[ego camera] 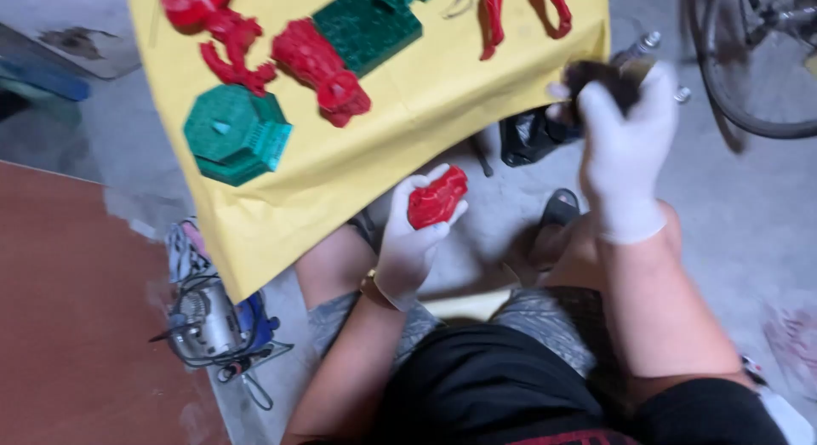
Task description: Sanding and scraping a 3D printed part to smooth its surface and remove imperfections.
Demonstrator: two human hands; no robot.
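Left hand (408, 241), white-gloved, sits just below centre, fingers curled round a small red carved piece (437, 196) and gripping it from beneath; the piece pokes out at the top of the fist, toward twelve o'clock. Right hand (625, 147), gloved too, is up at two o'clock of the left, closed on a dark brush (600, 81) whose bristly head shows above the knuckles; the two hands stay well apart. At ten o'clock of the left hand spreads a yellow sheet (408, 122), its lower edge just beside the red piece; on it lie a green eight-sided base (237, 132), a green flat block (368, 26) at twelve o'clock, and red figures (319, 66) between them. Down at eight o'clock a power tool (208, 322) with tangled cord rests on the grey floor (749, 207); a bicycle wheel (749, 71) stands at the far two o'clock corner.
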